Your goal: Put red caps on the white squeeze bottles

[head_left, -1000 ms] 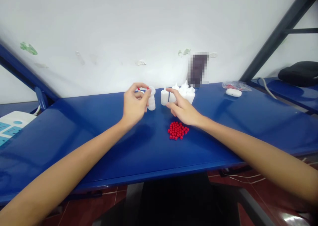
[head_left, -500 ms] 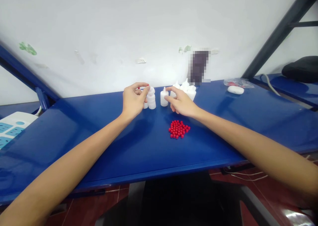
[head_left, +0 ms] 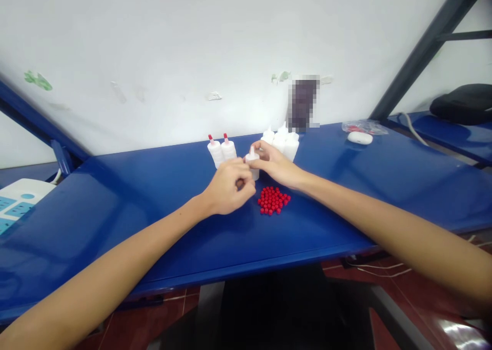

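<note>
On the blue table (head_left: pixel 346 196) my right hand (head_left: pixel 274 164) grips a small uncapped white bottle (head_left: pixel 252 160) that stands upright. My left hand (head_left: pixel 229 188) is curled just in front of that bottle, fingers closed; what they hold is hidden. A heap of several small red caps (head_left: pixel 272 200) lies right of my left hand. Two white bottles with red caps (head_left: pixel 222 150) stand behind, apart from both hands. A cluster of uncapped white bottles (head_left: pixel 282 141) stands behind my right hand.
A white earbud case (head_left: pixel 360 138) and a clear plastic bag (head_left: pixel 365 127) lie at the back right. A power strip (head_left: pixel 15 204) sits at the far left. A dark metal strut (head_left: pixel 426 45) rises at the right, with a black item (head_left: pixel 461 103) on the neighbouring surface.
My left hand left the two capped bottles and came down toward the red caps. My right hand took hold of an uncapped bottle and drew it nearer.
</note>
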### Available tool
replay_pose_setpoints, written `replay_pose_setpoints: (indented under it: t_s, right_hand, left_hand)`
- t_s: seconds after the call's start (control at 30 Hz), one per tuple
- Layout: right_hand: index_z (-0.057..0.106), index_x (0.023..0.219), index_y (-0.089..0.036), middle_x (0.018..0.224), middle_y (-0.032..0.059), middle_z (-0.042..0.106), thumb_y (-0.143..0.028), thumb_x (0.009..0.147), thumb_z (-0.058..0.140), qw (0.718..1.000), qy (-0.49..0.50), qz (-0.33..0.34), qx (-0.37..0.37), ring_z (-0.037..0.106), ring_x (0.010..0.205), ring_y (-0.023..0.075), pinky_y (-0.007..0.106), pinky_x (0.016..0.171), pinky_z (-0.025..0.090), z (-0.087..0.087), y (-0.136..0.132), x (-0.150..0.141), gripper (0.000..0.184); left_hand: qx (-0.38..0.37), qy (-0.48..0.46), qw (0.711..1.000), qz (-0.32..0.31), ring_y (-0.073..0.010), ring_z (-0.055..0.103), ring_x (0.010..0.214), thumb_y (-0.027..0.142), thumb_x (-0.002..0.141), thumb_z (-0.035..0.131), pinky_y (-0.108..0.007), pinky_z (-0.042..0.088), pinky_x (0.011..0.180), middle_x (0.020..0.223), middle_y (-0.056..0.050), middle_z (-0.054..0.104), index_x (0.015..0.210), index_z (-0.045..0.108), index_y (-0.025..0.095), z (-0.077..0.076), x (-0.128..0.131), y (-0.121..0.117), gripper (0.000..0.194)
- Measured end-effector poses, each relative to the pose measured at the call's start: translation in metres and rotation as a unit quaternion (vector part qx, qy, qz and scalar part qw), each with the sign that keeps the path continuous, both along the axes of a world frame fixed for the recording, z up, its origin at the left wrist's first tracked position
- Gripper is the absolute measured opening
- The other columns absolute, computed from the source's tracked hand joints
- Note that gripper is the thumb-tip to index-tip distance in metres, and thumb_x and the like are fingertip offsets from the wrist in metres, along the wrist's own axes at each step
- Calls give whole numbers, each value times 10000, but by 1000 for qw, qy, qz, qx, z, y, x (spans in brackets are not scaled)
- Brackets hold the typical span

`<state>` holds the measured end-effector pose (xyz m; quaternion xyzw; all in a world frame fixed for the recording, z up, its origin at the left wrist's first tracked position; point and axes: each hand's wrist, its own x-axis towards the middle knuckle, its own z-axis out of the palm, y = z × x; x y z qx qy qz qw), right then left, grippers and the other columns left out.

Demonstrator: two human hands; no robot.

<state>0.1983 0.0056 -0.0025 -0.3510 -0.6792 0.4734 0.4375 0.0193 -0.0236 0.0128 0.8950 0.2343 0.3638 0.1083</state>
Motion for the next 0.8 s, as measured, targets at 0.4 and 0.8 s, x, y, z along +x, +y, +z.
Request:
replay_pose_setpoints:
  t_s: [0.4, 0.8]
  right_hand:
    - [548, 895, -203, 746, -30, 543, -155, 695, 531, 999, -18, -4, 30, 507, 688, 139, 272, 638, 404, 0, -1, 6, 207]
    - [538, 812, -192, 690, -42, 537, -290, 773, 629, 999, -38, -25, 30, 514, 598, 113, 257, 570, 400, -1, -1, 12, 139]
  left_hand:
    - [17, 180, 983, -40, -190, 626, 945, 234, 954, 460, -326, 522, 838, 1068, -82, 654, 1186, 597, 178, -17, -4, 2, 276]
    - [90, 191, 975, -70, -224, 633, 1092, 178, 947, 457, -378, 539, 977, 1168, -114, 674, 1124, 699, 136, -19, -8, 7, 303]
